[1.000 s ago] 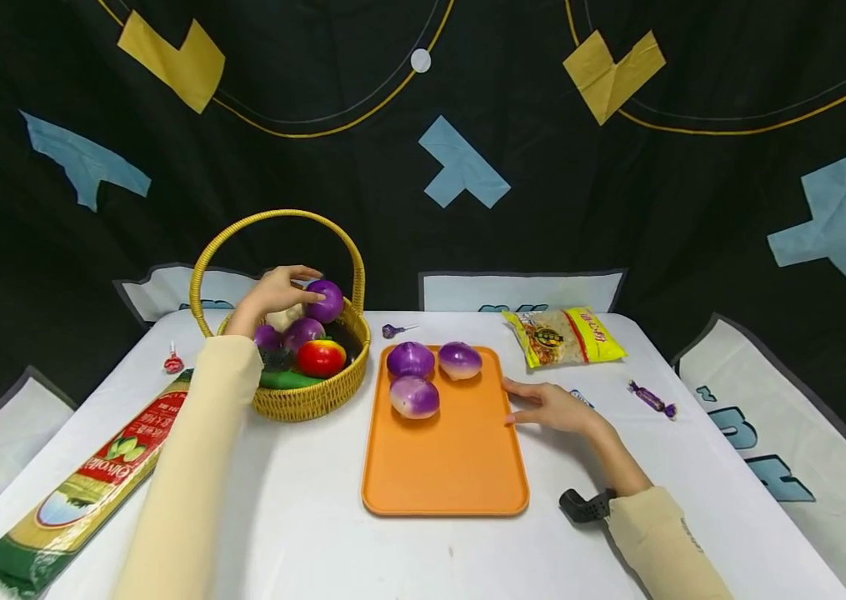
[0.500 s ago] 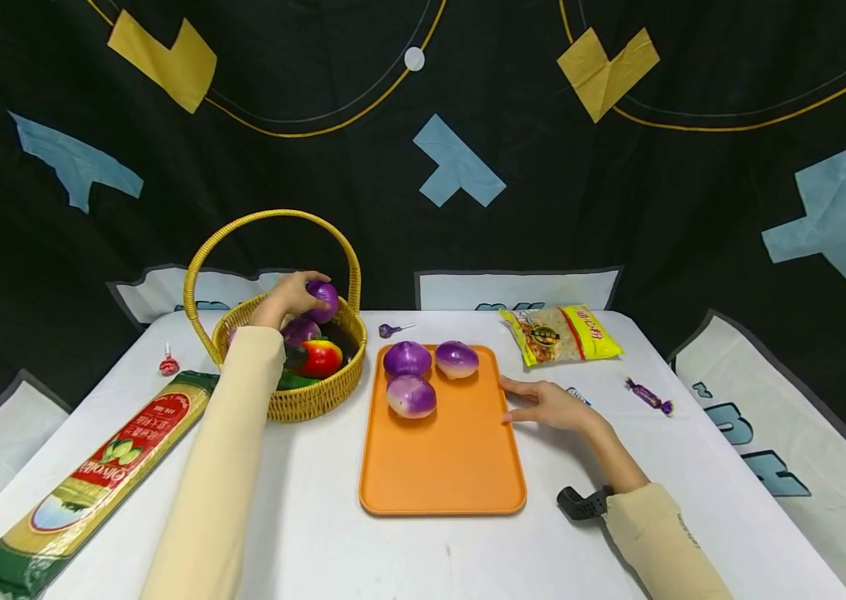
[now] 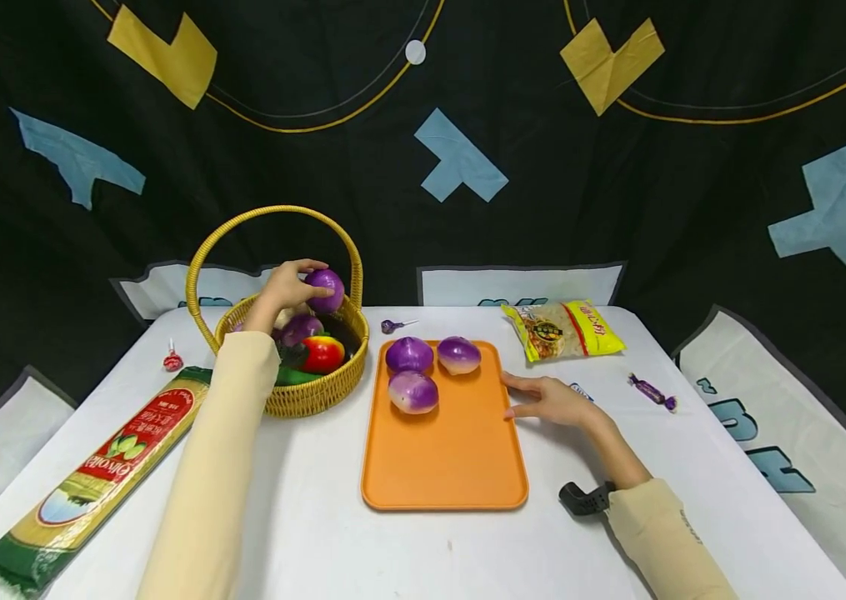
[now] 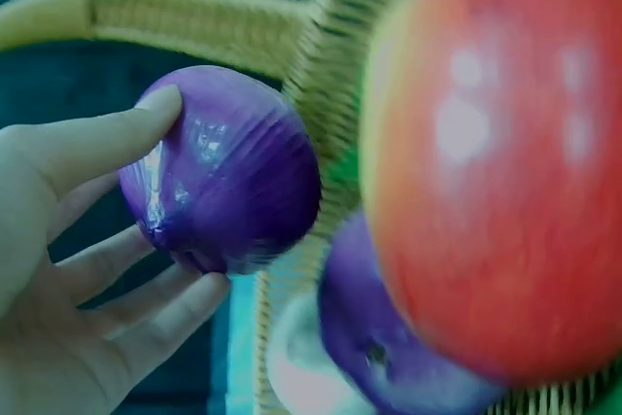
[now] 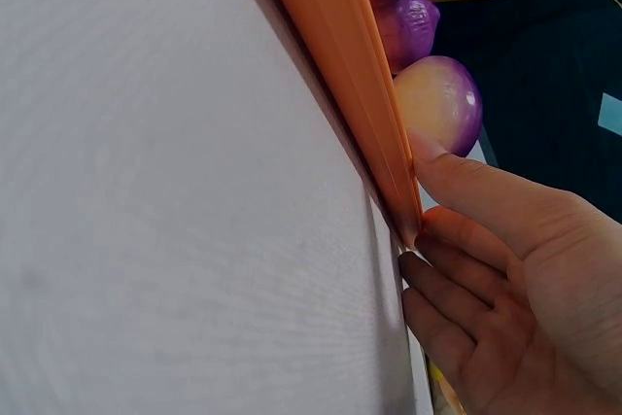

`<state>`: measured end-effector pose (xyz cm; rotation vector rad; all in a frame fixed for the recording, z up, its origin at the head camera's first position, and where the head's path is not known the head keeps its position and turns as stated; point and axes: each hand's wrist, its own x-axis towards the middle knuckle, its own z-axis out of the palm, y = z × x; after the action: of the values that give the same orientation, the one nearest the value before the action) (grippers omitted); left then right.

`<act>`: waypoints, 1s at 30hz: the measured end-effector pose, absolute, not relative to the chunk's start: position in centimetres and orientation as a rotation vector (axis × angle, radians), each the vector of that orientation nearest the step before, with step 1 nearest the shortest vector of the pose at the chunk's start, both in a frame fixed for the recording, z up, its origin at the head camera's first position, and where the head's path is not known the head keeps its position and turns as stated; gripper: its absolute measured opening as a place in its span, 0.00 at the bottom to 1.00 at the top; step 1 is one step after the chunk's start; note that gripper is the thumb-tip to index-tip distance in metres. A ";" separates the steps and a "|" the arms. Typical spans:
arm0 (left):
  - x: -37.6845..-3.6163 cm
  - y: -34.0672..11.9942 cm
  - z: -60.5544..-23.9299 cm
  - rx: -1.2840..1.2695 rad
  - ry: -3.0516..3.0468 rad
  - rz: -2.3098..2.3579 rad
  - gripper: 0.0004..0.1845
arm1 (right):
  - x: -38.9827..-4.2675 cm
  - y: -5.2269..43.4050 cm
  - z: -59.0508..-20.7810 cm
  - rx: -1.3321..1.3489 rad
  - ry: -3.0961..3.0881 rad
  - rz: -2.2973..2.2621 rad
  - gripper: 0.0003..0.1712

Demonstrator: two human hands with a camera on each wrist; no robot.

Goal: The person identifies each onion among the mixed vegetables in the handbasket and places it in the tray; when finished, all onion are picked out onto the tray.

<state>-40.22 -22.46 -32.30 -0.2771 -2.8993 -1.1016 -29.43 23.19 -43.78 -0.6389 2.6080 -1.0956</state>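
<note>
My left hand [image 3: 289, 286] grips a purple onion [image 3: 325, 289] above the far side of a wicker basket [image 3: 310, 398]. The left wrist view shows the fingers [image 4: 107, 143] curled round that onion [image 4: 225, 172], beside a red apple [image 4: 496, 162] and another purple onion [image 4: 389, 347]. More produce lies in the basket, among it a red apple [image 3: 321, 353]. Three purple onions [image 3: 411, 375] lie at the far end of an orange tray [image 3: 445, 467]. My right hand [image 3: 546, 398] lies flat on the table, its fingertips [image 5: 428, 157] touching the tray's right rim [image 5: 340, 75].
A long pasta packet [image 3: 103, 467] lies at the left. A yellow snack bag [image 3: 563, 329] sits at the far right, with a purple candy [image 3: 650, 392] near it. A red lollipop [image 3: 172, 360] and a purple lollipop [image 3: 395, 326] lie on the white table [image 3: 317, 533].
My left hand dipped toward the basket with the purple onion, then rose a little again. The right hand has stayed at the tray's rim.
</note>
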 end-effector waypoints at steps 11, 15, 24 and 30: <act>-35.0 -19.8 -31.6 -0.342 -2.736 -1.141 0.31 | -29.3 23.2 -43.5 -0.671 2.602 -1.102 0.40; -32.8 -18.7 -31.1 -0.382 -2.720 -1.080 0.31 | -29.2 23.2 -43.5 -0.669 2.607 -1.101 0.40; -29.4 -15.6 -30.2 -0.807 -2.537 -1.200 0.30 | -29.4 23.3 -43.7 -0.676 2.596 -1.121 0.40; -29.2 -13.7 -30.6 -1.001 -2.528 -1.199 0.29 | -29.4 23.4 -43.6 -0.687 2.617 -1.101 0.41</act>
<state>-29.20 -13.74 -30.56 -1.0008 -2.5282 -1.1986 -29.37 23.40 -43.65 -0.6872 2.6168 -1.1012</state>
